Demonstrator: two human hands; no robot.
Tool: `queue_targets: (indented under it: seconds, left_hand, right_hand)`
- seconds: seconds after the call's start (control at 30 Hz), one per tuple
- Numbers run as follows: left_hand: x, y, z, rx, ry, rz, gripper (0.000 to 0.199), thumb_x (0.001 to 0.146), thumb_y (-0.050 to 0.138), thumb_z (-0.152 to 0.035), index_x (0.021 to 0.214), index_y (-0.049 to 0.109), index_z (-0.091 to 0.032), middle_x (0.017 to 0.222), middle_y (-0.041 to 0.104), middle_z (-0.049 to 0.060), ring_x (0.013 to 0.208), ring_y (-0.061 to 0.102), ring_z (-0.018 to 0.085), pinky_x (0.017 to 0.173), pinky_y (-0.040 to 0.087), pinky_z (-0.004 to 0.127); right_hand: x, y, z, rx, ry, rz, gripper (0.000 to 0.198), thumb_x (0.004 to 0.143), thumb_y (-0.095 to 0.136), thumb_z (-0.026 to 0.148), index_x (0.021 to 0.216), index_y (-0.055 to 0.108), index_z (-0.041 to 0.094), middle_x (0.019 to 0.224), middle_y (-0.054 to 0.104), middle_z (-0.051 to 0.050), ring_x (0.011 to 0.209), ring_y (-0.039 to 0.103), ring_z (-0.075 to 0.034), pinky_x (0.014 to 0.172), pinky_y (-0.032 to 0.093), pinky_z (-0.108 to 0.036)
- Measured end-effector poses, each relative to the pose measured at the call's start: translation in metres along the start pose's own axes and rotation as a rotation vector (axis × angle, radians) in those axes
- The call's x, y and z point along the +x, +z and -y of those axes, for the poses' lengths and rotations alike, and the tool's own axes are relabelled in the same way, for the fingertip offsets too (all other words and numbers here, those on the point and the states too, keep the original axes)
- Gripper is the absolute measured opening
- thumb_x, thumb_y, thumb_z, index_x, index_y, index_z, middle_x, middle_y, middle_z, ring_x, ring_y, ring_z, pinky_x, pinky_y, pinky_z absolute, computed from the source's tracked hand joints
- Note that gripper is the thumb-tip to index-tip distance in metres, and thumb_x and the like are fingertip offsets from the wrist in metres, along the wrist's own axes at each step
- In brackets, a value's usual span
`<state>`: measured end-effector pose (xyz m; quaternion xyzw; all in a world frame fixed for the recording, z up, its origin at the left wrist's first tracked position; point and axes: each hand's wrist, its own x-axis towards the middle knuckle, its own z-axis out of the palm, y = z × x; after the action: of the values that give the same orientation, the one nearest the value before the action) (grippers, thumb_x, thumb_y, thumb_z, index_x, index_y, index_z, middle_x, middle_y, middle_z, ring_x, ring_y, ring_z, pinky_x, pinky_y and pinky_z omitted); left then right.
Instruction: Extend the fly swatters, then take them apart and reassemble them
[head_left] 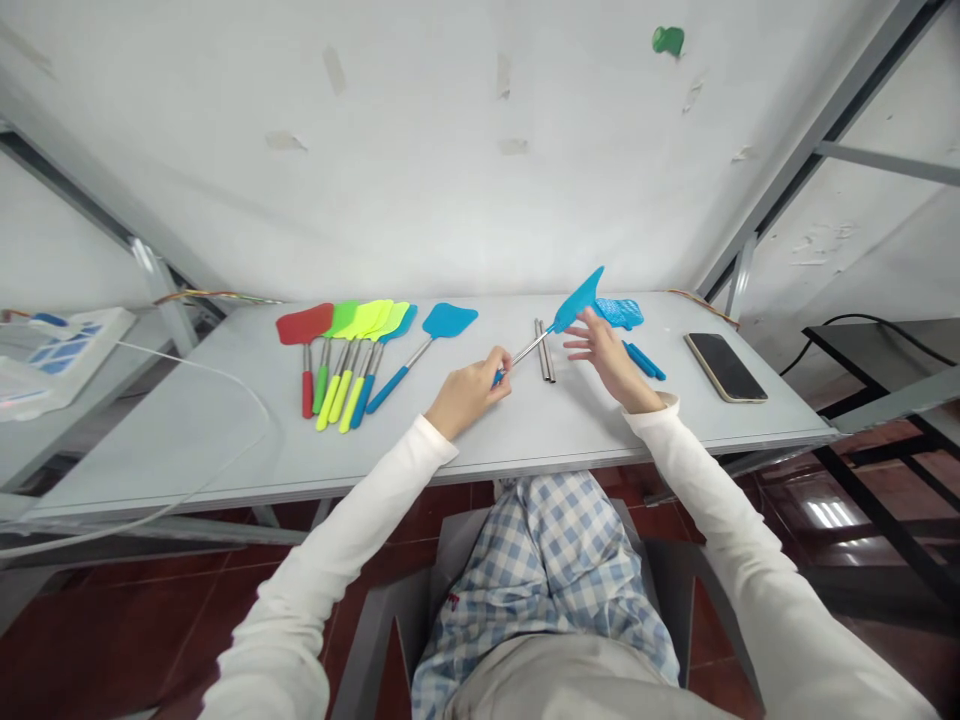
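My left hand [471, 390] is closed round the blue handle of a fly swatter [576, 302] with a thin metal rod. The swatter slants up to the right over the table, its blue head seen at an angle. Beside that head, my right hand [604, 358] has its fingers spread and holds nothing; whether a fingertip touches the head I cannot tell. Two metal tubes [545, 352] lie beneath the rod. Behind my right hand are loose blue swatter heads [621, 313], and blue handles [643, 361] lie just to its right.
On the left of the grey table [247, 440] lies a row of red, green, yellow and blue fly swatters [360, 325], with a single blue fly swatter [450, 319] beside it. A phone [725, 367] rests at the right. A white cable [255, 400] crosses the left end.
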<state>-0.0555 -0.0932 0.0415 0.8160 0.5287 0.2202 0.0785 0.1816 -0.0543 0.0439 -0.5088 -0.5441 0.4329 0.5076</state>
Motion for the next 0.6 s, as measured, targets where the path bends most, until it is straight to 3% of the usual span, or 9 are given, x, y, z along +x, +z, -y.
queue_targets:
  seconds: [0.13, 0.27, 0.47, 0.6]
  left_hand:
    - [0.002, -0.006, 0.002, -0.140, 0.082, -0.007, 0.026, 0.086, 0.046, -0.025, 0.111, 0.045, -0.022, 0.073, 0.058, -0.003, 0.064, 0.057, 0.014, 0.061, 0.034, 0.022]
    - [0.017, -0.006, -0.001, -0.403, 0.132, 0.072, 0.039, 0.083, 0.045, -0.020, 0.121, 0.041, -0.021, 0.085, 0.060, -0.001, 0.072, 0.056, 0.013, 0.072, 0.039, 0.024]
    - [0.052, -0.006, -0.017, -0.570, 0.148, 0.070, 0.013, 0.088, 0.040, -0.028, 0.092, 0.049, -0.020, 0.082, 0.056, 0.001, 0.079, 0.054, 0.015, 0.077, 0.039, 0.026]
    - [0.044, -0.009, -0.029, -0.552, 0.167, 0.060, 0.031, 0.096, 0.030, -0.041, 0.080, 0.047, -0.021, 0.072, 0.052, 0.000, 0.071, 0.052, 0.014, 0.073, 0.037, 0.026]
  right_hand:
    - [0.015, 0.001, 0.013, 0.279, -0.025, -0.070, 0.048, 0.077, 0.058, 0.064, 0.103, 0.053, 0.025, 0.102, 0.065, -0.005, 0.085, 0.064, -0.017, 0.069, 0.053, -0.030]
    - [0.009, 0.012, 0.019, 0.274, -0.130, -0.017, 0.046, 0.072, 0.065, 0.062, 0.097, 0.055, 0.024, 0.096, 0.066, -0.003, 0.081, 0.063, -0.016, 0.061, 0.051, -0.026]
    - [-0.007, 0.041, 0.028, 0.141, -0.214, -0.143, 0.058, 0.076, 0.051, 0.073, 0.104, 0.056, 0.023, 0.093, 0.065, -0.006, 0.093, 0.063, -0.021, 0.066, 0.053, -0.029]
    - [-0.014, 0.041, 0.028, 0.072, -0.328, -0.280, 0.054, 0.079, 0.048, 0.071, 0.099, 0.057, 0.022, 0.096, 0.064, -0.008, 0.101, 0.060, -0.022, 0.075, 0.053, -0.032]
